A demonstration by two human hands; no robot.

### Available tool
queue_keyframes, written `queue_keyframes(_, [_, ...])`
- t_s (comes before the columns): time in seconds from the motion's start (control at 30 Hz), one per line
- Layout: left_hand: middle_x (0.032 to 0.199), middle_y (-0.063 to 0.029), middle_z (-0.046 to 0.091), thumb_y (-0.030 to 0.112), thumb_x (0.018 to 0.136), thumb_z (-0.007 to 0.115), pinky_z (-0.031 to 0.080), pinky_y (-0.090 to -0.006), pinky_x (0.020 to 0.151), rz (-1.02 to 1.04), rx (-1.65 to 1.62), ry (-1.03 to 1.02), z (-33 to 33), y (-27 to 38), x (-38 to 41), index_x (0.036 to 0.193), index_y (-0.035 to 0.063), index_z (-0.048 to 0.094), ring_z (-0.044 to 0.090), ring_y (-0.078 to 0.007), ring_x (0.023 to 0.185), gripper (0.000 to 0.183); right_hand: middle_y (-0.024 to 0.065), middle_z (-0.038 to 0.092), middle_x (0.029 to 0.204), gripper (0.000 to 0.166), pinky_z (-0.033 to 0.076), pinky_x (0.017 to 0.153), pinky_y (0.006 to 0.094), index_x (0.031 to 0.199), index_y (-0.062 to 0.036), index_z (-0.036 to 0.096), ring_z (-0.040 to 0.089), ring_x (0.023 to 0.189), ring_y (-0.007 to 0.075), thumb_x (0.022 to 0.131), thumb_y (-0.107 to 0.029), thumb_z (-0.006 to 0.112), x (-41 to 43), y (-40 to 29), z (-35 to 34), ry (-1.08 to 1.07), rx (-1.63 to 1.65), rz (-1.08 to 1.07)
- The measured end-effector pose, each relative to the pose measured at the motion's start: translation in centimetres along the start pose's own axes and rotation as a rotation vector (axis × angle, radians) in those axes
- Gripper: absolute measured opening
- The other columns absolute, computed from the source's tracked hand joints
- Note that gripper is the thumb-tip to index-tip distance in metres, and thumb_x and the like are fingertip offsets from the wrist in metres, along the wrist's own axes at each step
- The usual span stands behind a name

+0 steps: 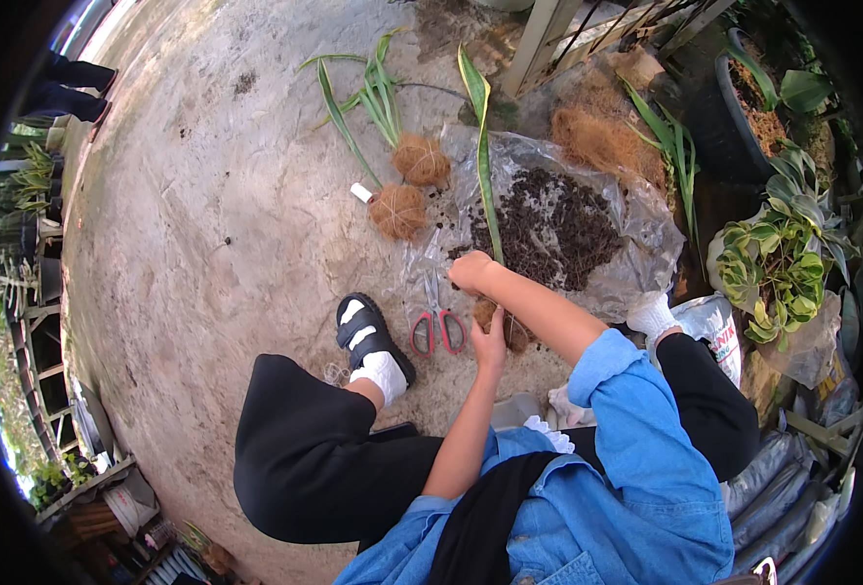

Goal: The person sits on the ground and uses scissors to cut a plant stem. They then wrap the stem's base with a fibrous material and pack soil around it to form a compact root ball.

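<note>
My left hand (490,342) is against a coconut-fibre ball (517,337) low in front of me, its fingers along the ball's near left side. Just above it is my right hand (471,271), fingers bent, close to the base of an upright-leaning snake plant leaf (483,153); what its fingertips hold is hidden. Red-handled scissors (437,329) lie on the concrete left of my hands, blades pointing away. Two string-wrapped fibre balls, one nearer (398,212) and one farther (421,159), have long green leaves. Beside them lies a white spool (362,192).
Dark soil (556,227) is spread on a clear plastic sheet (636,256). Loose coconut fibre (607,139) lies beyond it, near a wooden frame (541,44). Potted plants (775,263) and a black pot (728,117) stand at right. Another person's legs (73,88) show far left.
</note>
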State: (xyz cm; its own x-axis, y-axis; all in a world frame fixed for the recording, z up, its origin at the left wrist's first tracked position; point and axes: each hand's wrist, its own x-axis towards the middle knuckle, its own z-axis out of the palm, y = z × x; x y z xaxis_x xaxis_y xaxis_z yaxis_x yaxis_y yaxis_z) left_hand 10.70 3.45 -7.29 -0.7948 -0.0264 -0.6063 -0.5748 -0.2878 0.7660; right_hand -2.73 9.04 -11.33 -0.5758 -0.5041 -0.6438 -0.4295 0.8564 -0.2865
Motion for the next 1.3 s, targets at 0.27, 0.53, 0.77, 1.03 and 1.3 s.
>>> queue_keyframes(0.27, [0.106, -0.0096, 0.056, 0.021, 0.084, 0.059, 0.042, -0.029, 0.081, 0.006, -0.027, 0.054, -0.1, -0.8, 0.5, 0.112, -0.0024, 0.048, 0.054, -0.0163, 0.091, 0.039, 0.019, 0.06, 0.079, 0.024, 0.045, 0.067, 0.0397, 0.093, 0.0013, 0.057, 0.058, 0.076, 0.0345, 0.077, -0.017, 0.056, -5.1, 2.0, -4.8, 0.522, 0.724, 0.102])
queue_keyframes(0.53, [0.107, -0.0085, 0.056, 0.025, 0.084, 0.059, 0.043, -0.03, 0.079, -0.052, -0.086, 0.023, -0.1, -1.8, 0.5, 0.113, -0.0012, 0.048, 0.055, -0.0161, 0.091, 0.041, 0.0139, 0.054, 0.082, 0.016, 0.043, 0.071, 0.0385, 0.086, -0.0012, 0.055, 0.054, 0.081, 0.0288, 0.078, -0.015, 0.056, -12.4, -0.2, -2.3, 0.749, 0.648, 0.006])
queue_keyframes(0.77, [0.114, -0.0075, 0.051, 0.027, 0.086, 0.054, 0.039, -0.0305, 0.086, -0.072, 0.002, -0.025, -0.1, -1.8, 0.9, 0.118, 0.0011, 0.046, 0.05, -0.0173, 0.103, 0.042, 0.0137, 0.053, 0.089, 0.018, 0.043, 0.075, 0.0404, 0.089, -0.002, 0.056, 0.053, 0.088, 0.0326, 0.076, -0.014, 0.058, -13.9, -0.1, -2.4, 0.713, 0.794, 0.132])
queue_keyframes(1.03, [0.105, -0.01, 0.057, 0.023, 0.083, 0.059, 0.042, -0.0294, 0.081, 0.006, -0.025, 0.01, -0.4, -2.0, 1.2, 0.111, -0.0027, 0.05, 0.054, -0.0164, 0.092, 0.039, 0.0124, 0.06, 0.077, 0.013, 0.045, 0.063, 0.0313, 0.082, 0.0019, 0.059, 0.058, 0.068, 0.0212, 0.071, -0.006, 0.061, -13.6, -0.1, -3.4, 0.889, 1.031, 0.217])
queue_keyframes(1.3, [0.099, -0.0089, 0.059, 0.022, 0.083, 0.06, 0.043, -0.0282, 0.078, 0.051, 0.061, 0.053, 0.2, -1.1, 0.6, 0.106, -0.0029, 0.053, 0.056, -0.0149, 0.087, 0.034, 0.0111, 0.063, 0.071, 0.011, 0.047, 0.062, 0.0273, 0.08, 0.0016, 0.062, 0.059, 0.064, 0.0152, 0.071, -0.005, 0.061, -14.8, -0.7, -2.7, 0.71, 0.993, 0.273])
